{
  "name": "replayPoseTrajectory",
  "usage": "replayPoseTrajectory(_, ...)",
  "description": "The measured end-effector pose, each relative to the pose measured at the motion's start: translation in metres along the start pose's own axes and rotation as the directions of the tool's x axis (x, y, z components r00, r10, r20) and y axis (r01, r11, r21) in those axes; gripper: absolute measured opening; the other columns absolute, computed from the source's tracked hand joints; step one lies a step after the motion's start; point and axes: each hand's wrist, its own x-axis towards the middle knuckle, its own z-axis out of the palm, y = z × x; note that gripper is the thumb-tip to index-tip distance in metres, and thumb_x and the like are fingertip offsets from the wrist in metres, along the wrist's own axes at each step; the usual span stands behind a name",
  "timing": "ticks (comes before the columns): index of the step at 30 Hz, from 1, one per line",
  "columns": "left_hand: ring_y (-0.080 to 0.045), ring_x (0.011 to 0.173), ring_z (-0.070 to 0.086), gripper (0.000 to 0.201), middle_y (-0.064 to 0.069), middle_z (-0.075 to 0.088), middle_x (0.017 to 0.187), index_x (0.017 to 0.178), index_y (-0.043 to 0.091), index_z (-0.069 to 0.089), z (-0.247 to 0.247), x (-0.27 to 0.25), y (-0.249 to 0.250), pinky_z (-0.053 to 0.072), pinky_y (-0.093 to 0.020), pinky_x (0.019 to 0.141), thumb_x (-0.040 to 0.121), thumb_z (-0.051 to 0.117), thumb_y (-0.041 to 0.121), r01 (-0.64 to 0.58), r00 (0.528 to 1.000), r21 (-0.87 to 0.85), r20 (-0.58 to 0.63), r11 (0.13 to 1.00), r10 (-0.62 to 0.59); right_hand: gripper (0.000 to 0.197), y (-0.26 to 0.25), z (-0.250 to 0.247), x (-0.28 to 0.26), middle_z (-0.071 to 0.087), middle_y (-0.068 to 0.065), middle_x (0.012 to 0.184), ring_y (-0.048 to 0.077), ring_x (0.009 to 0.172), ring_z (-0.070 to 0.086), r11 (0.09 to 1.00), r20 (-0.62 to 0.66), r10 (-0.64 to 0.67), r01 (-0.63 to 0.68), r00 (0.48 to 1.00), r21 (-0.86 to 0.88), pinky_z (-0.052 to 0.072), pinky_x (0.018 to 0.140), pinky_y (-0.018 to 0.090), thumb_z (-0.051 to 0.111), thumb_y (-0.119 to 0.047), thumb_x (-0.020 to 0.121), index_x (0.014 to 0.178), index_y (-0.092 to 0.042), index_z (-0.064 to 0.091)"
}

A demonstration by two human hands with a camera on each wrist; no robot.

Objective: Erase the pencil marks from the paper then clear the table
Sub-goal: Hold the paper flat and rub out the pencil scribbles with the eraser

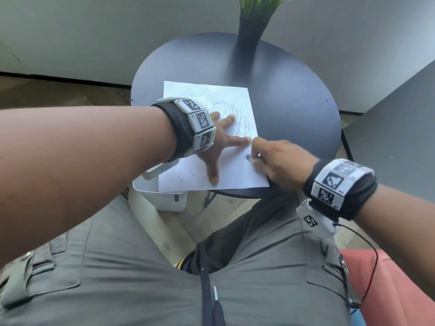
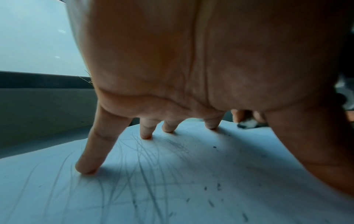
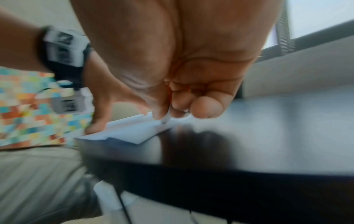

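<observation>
A white sheet of paper with grey pencil scribbles lies on the round dark table. My left hand is spread flat on the sheet, its straight fingers pressing it down. My right hand pinches a small white eraser with a darkened tip against the paper's right edge, just beside the left index finger. The left wrist view shows the scribbles under the palm and the eraser beyond it. The right wrist view is blurred, with the eraser held between curled fingers.
A dark vase with green grass-like leaves stands at the table's far edge. Dark eraser crumbs dot the paper's near part. A white bin stands on the floor under the table's near left edge. My lap is right at the table's near rim.
</observation>
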Motion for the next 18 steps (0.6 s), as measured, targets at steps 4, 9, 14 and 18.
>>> replayPoseTrajectory(4,-0.04,0.151,-0.003,0.123,-0.004,-0.018,0.166,0.151,0.057,-0.001,0.002,0.0,0.0,0.018,-0.059,0.117,0.056,0.072,0.082,-0.013,0.999,-0.066,-0.04,0.998,0.011,0.024,-0.022,0.01,-0.004,0.059,0.002,0.087,0.029,0.078,0.054,0.987,0.127,-0.163,0.163,0.978,0.007,0.046,0.068,0.038,0.044,-0.044,0.099,0.101,-0.021,0.048)
replayPoseTrajectory(9,-0.037,0.144,0.016,0.105,-0.004,0.0,0.166,0.148,0.042,0.023,0.003,-0.006,0.012,0.032,-0.047,0.096,0.062,0.072,0.079,-0.05,0.99,-0.099,-0.132,0.994,0.037,0.017,0.006,-0.005,0.013,0.059,0.004,0.085,0.03,0.081,0.056,0.996,-0.012,0.079,-0.079,0.997,0.04,0.044,0.068,0.035,0.05,-0.037,0.097,0.104,-0.021,0.05)
replayPoseTrajectory(14,-0.04,0.149,0.004,0.119,-0.006,-0.01,0.167,0.153,0.049,0.005,0.002,-0.009,0.012,0.027,-0.059,0.108,0.061,0.073,0.079,-0.03,0.993,-0.072,-0.115,0.997,0.021,0.022,-0.009,0.0,0.006,0.057,-0.002,0.085,0.024,0.077,0.052,0.996,0.132,-0.084,0.082,0.988,0.016,0.042,0.067,0.034,0.047,-0.042,0.098,0.107,-0.023,0.051)
replayPoseTrajectory(18,-0.044,0.151,-0.006,0.125,-0.012,-0.014,0.166,0.153,0.054,-0.007,-0.003,-0.009,0.015,0.019,-0.066,0.111,0.061,0.074,0.078,-0.013,0.998,-0.053,-0.065,0.998,0.01,0.018,0.009,-0.003,0.013,0.063,0.006,0.094,0.03,0.081,0.057,0.998,0.019,0.068,-0.069,0.997,0.015,0.05,0.073,0.04,0.046,-0.039,0.098,0.107,-0.023,0.046)
